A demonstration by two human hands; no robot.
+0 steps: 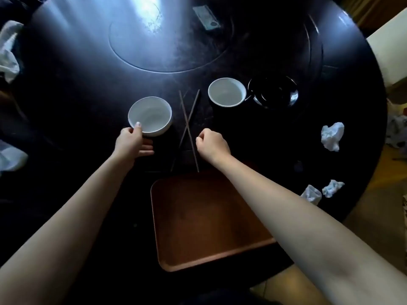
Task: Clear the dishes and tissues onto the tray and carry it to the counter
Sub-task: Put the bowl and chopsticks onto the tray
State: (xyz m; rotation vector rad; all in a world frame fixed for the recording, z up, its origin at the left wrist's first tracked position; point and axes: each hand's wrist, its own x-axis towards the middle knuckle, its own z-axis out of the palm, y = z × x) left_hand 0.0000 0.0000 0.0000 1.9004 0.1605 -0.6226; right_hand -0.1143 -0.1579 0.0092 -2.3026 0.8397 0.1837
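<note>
On the dark round table (77, 69), my left hand (132, 143) grips the near rim of a white bowl (152, 114), thumb over the edge. My right hand (211, 145) is curled right beside a pair of crossed brown chopsticks (187, 124); whether it grips them I cannot tell. A second white bowl (226, 91) stands farther back, next to a black bowl (275, 93). An empty brown tray (198, 227) lies at the near edge, partly under my right forearm. Crumpled white tissues lie at the right: one large (332, 136), two smaller (311, 193) (332, 188).
A round inset plate (167, 40) fills the table's middle, with a small flat packet (207, 17) behind it. White cloth (8, 51) hangs on a seat at the left. Pale furniture (392, 45) stands beyond the table's right edge.
</note>
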